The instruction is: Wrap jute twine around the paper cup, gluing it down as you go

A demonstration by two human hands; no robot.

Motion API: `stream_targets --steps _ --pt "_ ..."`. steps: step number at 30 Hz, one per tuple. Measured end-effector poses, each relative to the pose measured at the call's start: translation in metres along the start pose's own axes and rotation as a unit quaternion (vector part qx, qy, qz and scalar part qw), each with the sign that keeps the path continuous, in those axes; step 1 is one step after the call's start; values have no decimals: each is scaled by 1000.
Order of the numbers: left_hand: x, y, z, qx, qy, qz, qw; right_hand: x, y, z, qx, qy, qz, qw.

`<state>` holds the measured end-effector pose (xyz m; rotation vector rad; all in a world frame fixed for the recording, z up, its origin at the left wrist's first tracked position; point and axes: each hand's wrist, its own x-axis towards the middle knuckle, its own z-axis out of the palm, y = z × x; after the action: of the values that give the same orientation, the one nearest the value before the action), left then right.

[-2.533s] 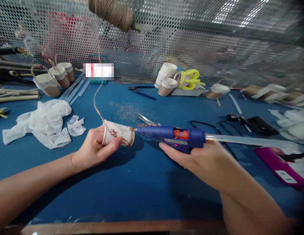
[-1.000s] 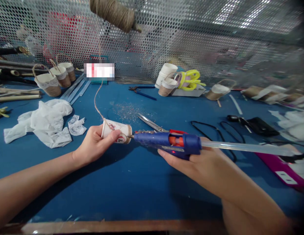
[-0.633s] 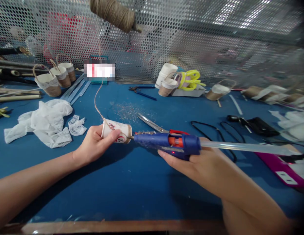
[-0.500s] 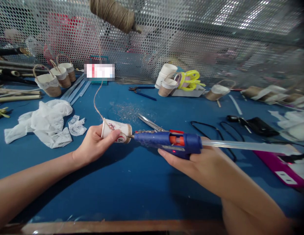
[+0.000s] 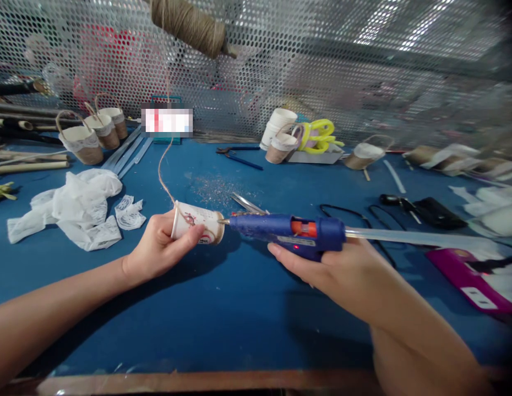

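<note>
My left hand (image 5: 161, 247) is wrapped round a small white paper cup (image 5: 206, 219) with printed markings, held on its side with its base to the right. From the cup's left end a thin jute twine (image 5: 162, 170) runs up toward a large twine spool (image 5: 190, 27) hanging above. In my right hand (image 5: 334, 269) is a blue hot glue gun (image 5: 264, 228), its red light lit and a long clear glue stick (image 5: 404, 236) sticking out behind. The gun's nozzle is at the edge of the cup's base. Scissors (image 5: 248, 203) lie partly hidden behind the gun.
Crumpled white lace (image 5: 82, 203) lies left. Small twine-wrapped cups with handles (image 5: 88, 151) stand at the back left. Pliers (image 5: 241, 155), stacked white cups (image 5: 276, 124) and a yellow bundle (image 5: 320, 135) are behind. Black cable and a purple power strip (image 5: 458, 278) sit right.
The glue gun has shifted slightly right and up, and its nozzle now points at the upper part of the cup's base edge. The cup has turned a little in my left hand.
</note>
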<state>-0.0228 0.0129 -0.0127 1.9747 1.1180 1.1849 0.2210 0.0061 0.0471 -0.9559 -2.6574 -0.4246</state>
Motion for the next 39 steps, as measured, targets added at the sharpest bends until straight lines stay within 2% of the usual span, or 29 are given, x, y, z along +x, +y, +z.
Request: stream_targets --steps 3,6,8,12,14,16,18,21,24,27,29,33,36,39 --pt "-1 -1 0 5 -4 17 1000 2 3 0 -104 28 -98 989" --pt "-1 -2 0 9 0 39 999 2 6 0 -114 35 -100 988" --pt "-1 -3 1 12 0 52 999 2 8 2 -77 18 -84 993" --pt "0 -1 1 19 -3 80 997 2 9 6 68 -38 17 997" --pt "0 1 1 25 -6 105 994 4 6 7 138 -49 113 983" --pt "1 3 1 37 -8 126 991 8 2 7 198 -61 211 955" --pt "1 3 1 46 -9 129 990 12 -1 4 272 -88 288 914" --pt "0 2 1 40 -6 102 994 16 0 2 366 -114 341 858" --pt "-1 1 1 16 1 55 998 21 12 6 434 -64 380 815" --pt "-1 2 2 -5 3 17 1000 27 33 16 368 12 455 811" --pt "-1 3 2 -12 5 3 1000 31 49 26 296 -12 494 818" --pt "-2 3 2 -27 -3 -9 1000 36 77 52 278 -53 523 804" --pt "-3 1 4 -43 -20 -5 999 38 89 69 266 -100 532 798" --pt "-4 1 6 -55 -32 1 998 41 93 73 234 -118 524 810"
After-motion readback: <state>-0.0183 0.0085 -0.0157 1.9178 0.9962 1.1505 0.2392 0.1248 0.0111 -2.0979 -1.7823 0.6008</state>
